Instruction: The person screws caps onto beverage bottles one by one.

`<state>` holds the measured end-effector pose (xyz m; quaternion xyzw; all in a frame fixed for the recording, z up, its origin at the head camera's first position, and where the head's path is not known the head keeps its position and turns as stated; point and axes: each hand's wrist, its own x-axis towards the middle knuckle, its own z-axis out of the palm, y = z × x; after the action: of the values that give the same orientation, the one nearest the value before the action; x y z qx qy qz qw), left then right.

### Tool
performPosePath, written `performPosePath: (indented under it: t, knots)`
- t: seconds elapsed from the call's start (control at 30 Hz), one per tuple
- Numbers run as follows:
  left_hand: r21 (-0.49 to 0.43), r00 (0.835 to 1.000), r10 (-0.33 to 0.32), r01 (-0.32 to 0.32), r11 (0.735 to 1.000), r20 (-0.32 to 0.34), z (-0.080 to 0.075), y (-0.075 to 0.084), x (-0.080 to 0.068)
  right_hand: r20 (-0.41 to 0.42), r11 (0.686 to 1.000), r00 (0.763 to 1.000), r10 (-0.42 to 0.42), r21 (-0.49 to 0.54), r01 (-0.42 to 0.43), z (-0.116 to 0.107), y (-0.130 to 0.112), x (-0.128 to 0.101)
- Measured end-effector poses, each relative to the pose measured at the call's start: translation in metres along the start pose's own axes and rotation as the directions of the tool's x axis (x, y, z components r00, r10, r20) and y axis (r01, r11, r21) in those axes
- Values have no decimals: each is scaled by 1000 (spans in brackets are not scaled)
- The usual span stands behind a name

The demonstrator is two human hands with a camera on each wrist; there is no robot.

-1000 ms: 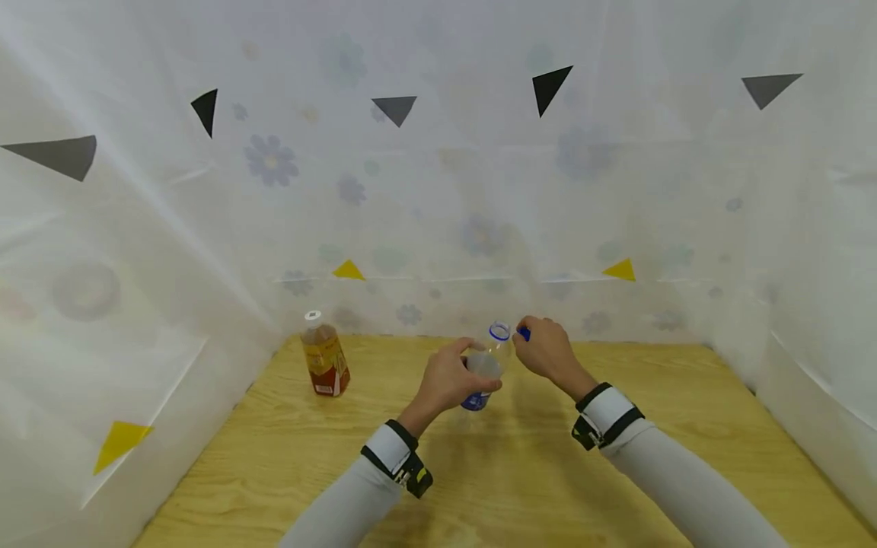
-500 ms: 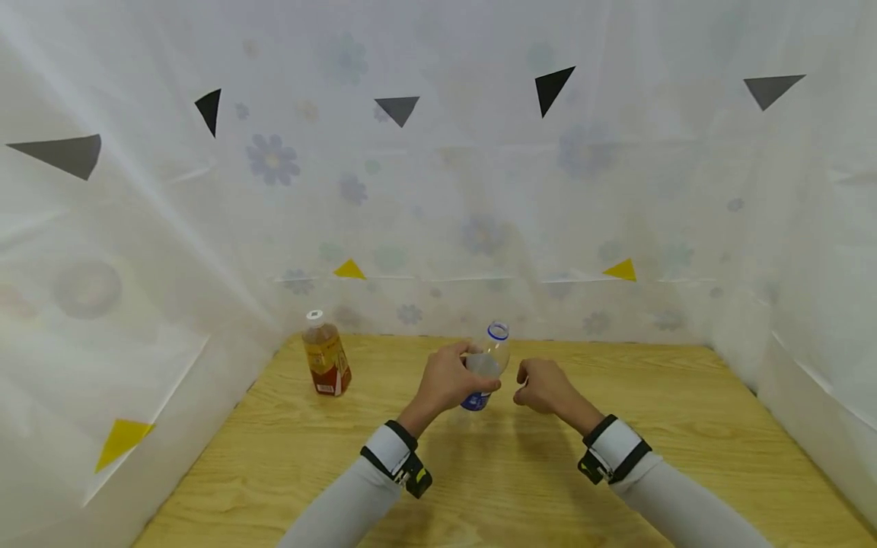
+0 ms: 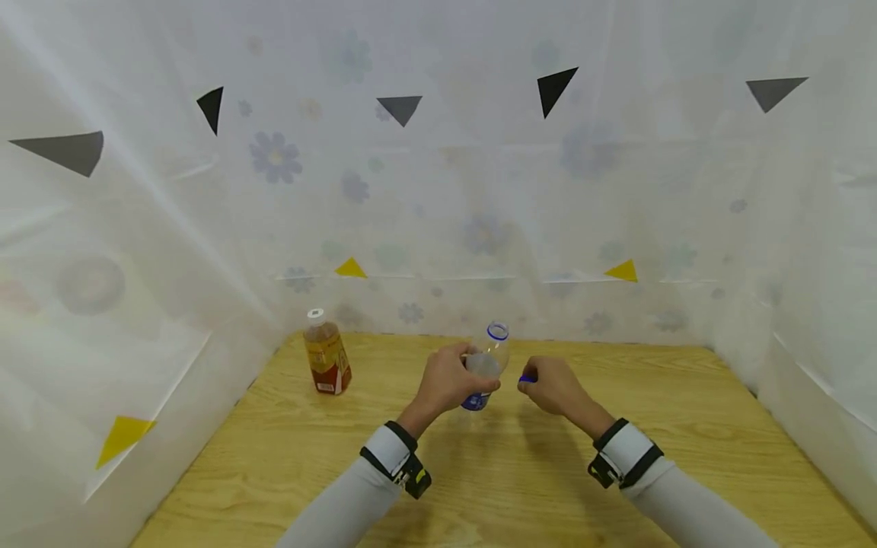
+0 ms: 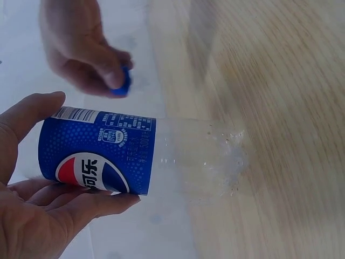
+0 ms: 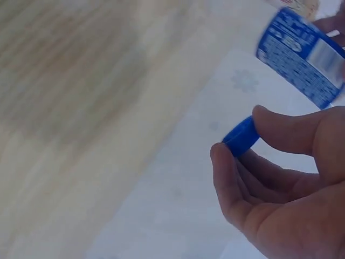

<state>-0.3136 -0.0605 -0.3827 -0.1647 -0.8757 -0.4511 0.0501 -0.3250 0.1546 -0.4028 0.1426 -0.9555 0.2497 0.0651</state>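
Pepsi bottle (image 3: 485,367): clear plastic, blue printed label round the lower body, empty as far as the views show; held upright above the counter (image 3: 685,426) toward the middle of its far edge, open neck up with a blue ring at the mouth.
Left hand (image 3: 445,382): grip wrapped round the labelled part of the bottle, thumb on one side, fingers on the other.
Blue cap (image 5: 241,136): small ribbed plastic disc, pinched between thumb and fingertips of the right hand (image 3: 553,386).
Key relation: cap sits just to the right of the bottle and lower than its mouth, apart from it; the bottle's long axis runs vertical, so the mouth lies up and to the left of the cap. Right hand is the nearer one to the neck.
Counter: pale wood grain, matt, flat.
Tea bottle (image 3: 326,353): amber liquid, white cap, yellow-red label; upright near the far left corner, well apart from both hands.
Surround: thin white sheeting with faint flower print and paper triangles.
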Motion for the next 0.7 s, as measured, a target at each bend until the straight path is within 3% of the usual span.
performPosePath:
  t: [0.1,0.3,0.47,0.7]
  knots:
    - [-4,1000,5,-5,1000,-6,0,0,-1,-94,997,994,-53,44,58,-14,-6,5]
    - [-6,1000,14,-14,1000,-8,0,0,-1,-260,978,955,-143,108,176,-57,-40,8]
    - [-6,1000,19,-19,1000,-12,2,-2,1,-303,963,931,-203,110,246,-78,-66,7]
    - [0,999,31,-31,1000,-22,4,-3,0,-273,950,928,-255,110,293,-75,-77,3]
